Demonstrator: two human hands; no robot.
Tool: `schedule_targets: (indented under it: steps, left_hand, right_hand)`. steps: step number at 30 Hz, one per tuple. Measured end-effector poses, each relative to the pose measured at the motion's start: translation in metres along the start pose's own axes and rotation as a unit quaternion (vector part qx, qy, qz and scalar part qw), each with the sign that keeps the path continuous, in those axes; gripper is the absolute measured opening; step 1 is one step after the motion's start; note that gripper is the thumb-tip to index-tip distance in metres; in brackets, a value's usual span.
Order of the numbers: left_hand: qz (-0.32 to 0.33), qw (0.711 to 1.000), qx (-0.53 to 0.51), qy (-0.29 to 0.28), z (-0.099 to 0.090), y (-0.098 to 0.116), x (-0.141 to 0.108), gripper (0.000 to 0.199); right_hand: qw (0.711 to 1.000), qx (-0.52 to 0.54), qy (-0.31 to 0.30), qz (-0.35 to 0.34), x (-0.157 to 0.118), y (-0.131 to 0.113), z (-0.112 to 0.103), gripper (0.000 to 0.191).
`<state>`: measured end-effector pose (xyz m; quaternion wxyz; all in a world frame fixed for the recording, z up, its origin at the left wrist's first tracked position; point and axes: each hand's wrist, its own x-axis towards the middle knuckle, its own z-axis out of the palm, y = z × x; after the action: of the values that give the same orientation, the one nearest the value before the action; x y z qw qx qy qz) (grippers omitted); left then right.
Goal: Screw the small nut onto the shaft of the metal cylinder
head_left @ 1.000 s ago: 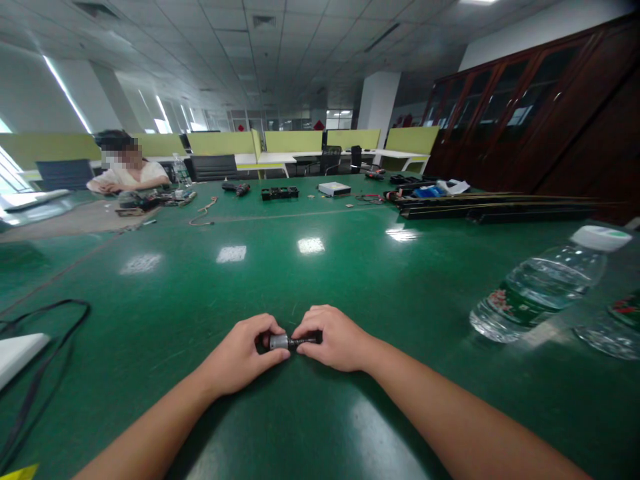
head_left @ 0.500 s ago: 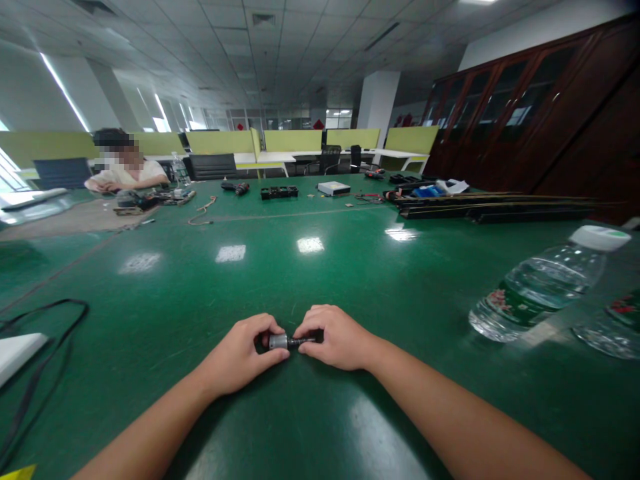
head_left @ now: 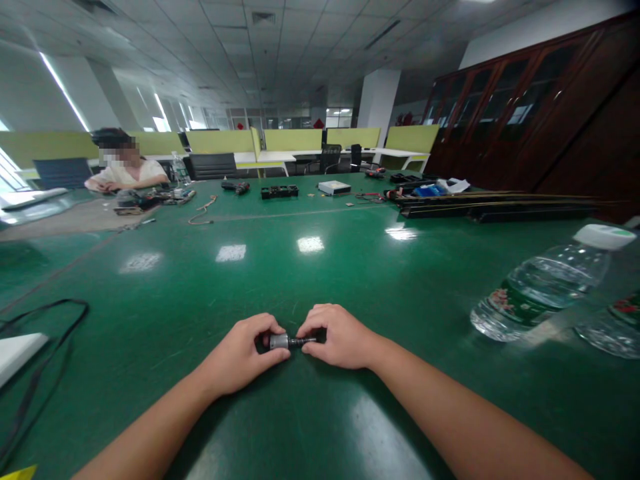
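Observation:
Low over the green table [head_left: 280,280], a small silver cylinder [head_left: 279,341] with a dark ridged shaft [head_left: 296,342] lies level between my hands; its exact kind is not clear. My left hand [head_left: 243,353] is closed around the cylinder, thumb in front and fingers behind, hiding its left end. Pointing right, the shaft reaches into the curl of my right hand [head_left: 341,339], whose thumb and fingers close round its thin end. Part of the shaft shows bare between the two hands.
Water bottles stand at the right, the nearer bottle [head_left: 543,287] tilted in view. A dark cable [head_left: 65,303] and a white object [head_left: 20,353] lie left. Farther back are a drill [head_left: 235,187], a white box [head_left: 334,188], long black rails [head_left: 505,205] and a seated person [head_left: 127,167].
My right hand has shifted slightly to the right along the shaft, so a little more of it shows. My left hand and the cylinder have barely moved.

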<state>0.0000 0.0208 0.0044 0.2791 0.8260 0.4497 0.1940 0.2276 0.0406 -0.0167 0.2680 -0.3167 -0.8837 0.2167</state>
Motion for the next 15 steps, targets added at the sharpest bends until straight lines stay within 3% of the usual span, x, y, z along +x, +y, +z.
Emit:
schedule_targets:
  steps: [15]
  left_hand:
    - [0.002, 1.000, 0.002, 0.003, -0.0001, -0.0001, -0.0005, 0.017]
  right_hand:
    - [1.000, -0.004, 0.001, 0.028, 0.0004, -0.0009, 0.0022, 0.013]
